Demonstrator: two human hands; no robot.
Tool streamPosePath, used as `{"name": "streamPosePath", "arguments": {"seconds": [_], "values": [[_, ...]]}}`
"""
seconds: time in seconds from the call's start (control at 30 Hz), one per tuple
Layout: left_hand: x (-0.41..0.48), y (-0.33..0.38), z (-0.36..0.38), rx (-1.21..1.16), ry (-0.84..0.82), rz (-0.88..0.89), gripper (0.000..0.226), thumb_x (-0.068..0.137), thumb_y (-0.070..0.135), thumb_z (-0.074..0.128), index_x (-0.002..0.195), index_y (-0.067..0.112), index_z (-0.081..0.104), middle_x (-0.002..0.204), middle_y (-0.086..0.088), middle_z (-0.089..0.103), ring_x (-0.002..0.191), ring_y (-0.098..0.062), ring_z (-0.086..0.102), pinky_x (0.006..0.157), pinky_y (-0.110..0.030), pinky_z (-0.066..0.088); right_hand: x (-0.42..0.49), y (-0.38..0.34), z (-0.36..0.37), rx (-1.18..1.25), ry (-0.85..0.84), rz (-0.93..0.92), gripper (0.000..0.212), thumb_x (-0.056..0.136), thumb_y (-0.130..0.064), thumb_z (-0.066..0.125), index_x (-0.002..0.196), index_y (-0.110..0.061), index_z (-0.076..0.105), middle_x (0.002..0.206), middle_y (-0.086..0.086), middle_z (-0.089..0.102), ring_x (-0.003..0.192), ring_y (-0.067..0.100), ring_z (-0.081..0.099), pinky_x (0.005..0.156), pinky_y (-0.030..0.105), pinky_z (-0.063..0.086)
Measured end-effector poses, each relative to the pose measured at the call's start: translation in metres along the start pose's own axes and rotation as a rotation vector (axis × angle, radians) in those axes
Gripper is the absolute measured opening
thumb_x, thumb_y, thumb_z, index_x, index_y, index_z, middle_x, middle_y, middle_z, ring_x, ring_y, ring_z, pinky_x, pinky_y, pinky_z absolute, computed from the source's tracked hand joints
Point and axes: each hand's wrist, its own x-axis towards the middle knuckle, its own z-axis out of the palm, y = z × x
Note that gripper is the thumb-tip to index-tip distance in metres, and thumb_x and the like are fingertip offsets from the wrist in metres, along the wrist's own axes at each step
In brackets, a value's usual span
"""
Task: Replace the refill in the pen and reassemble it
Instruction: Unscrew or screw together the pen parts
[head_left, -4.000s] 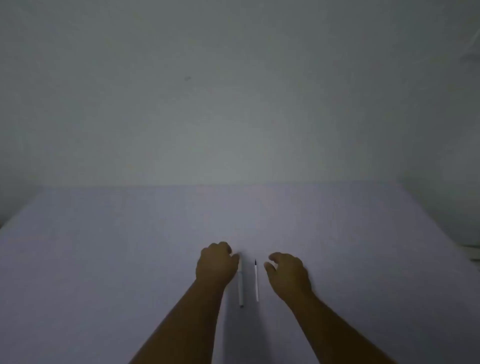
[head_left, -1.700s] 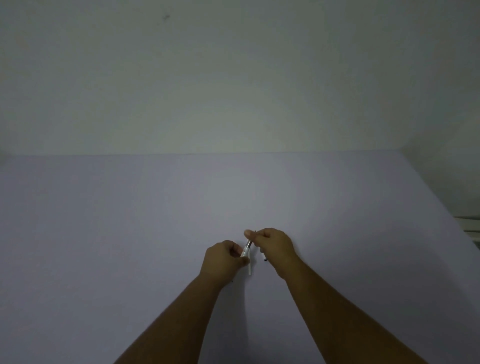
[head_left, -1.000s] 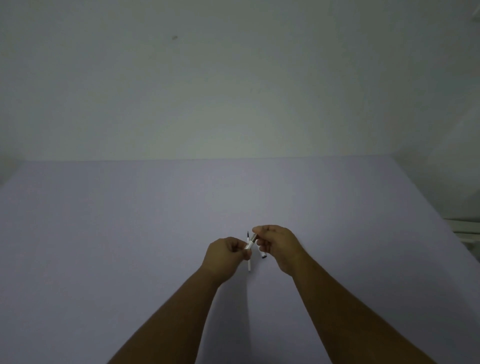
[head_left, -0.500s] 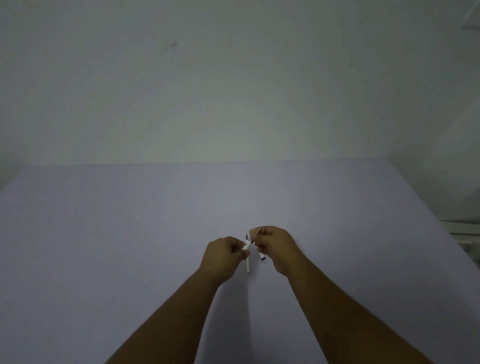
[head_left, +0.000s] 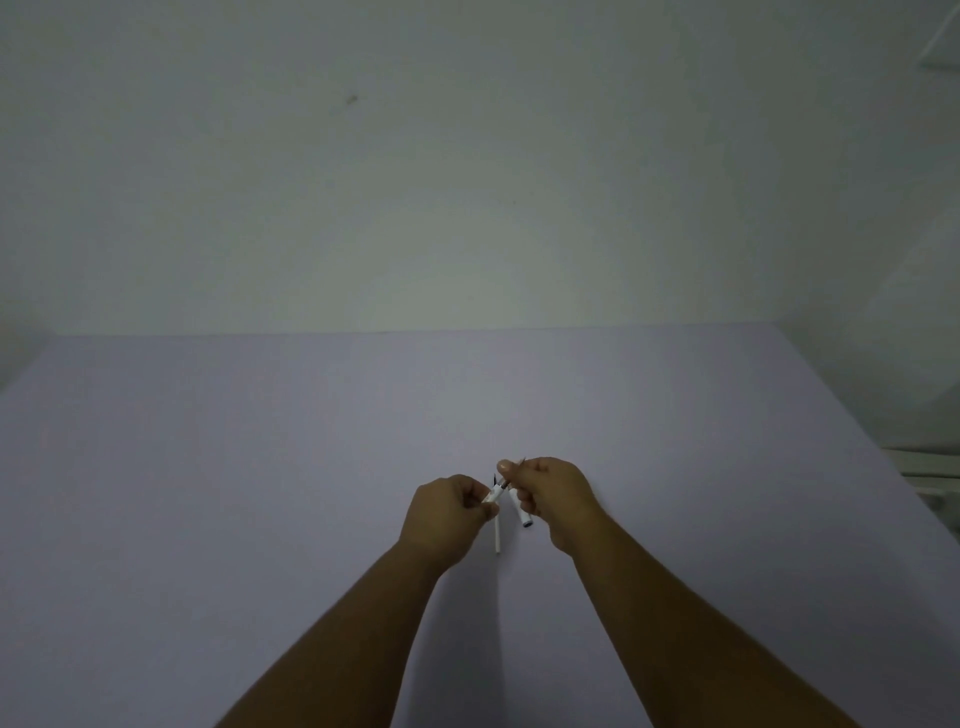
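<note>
Two bare forearms enter from the bottom edge, no sleeves visible on either up to the frame border. Left hand (head_left: 449, 512) and right hand (head_left: 556, 496): bare, no gloves. No rings, watch, bracelet or wristband can be made out, though lighting is dim and fine detail on the fingers is hard to resolve. Wrists slender, forearms widening toward the lower edge.

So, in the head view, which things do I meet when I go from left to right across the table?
left hand → spare refill lying on the table → white pen cap → right hand
</note>
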Motion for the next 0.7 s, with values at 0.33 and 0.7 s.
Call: {"name": "streamPosePath", "arguments": {"seconds": [0.33,0.7], "values": [[-0.0009,0.0013,-0.0003,0.028,0.007,0.020,0.019,0.085,0.023,0.067,0.099,0.011,0.071,0.080,0.001,0.063,0.075,-0.013,0.056,0.055,-0.009,0.035,-0.0001,-0.0004,0.0029,0.042,0.005,-0.015,0.012,0.084,-0.014,0.067,0.087,-0.004,0.071,0.066,0.004,0.057,0.063,0.016,0.050,0.064,0.026,0.045],[-0.0028,-0.0001,0.0001,0.037,0.017,0.014,0.019,0.086,0.024,0.066,0.099,0.011,0.071,0.084,-0.001,0.065,0.075,-0.013,0.056,0.055,-0.010,0.035,-0.0010,-0.0020,0.0023,0.102,-0.033,-0.022,0.010,0.084,-0.004,0.064,0.084,-0.013,0.068,0.086,0.012,0.066,0.080,0.020,0.059,0.077,0.028,0.049]]}}
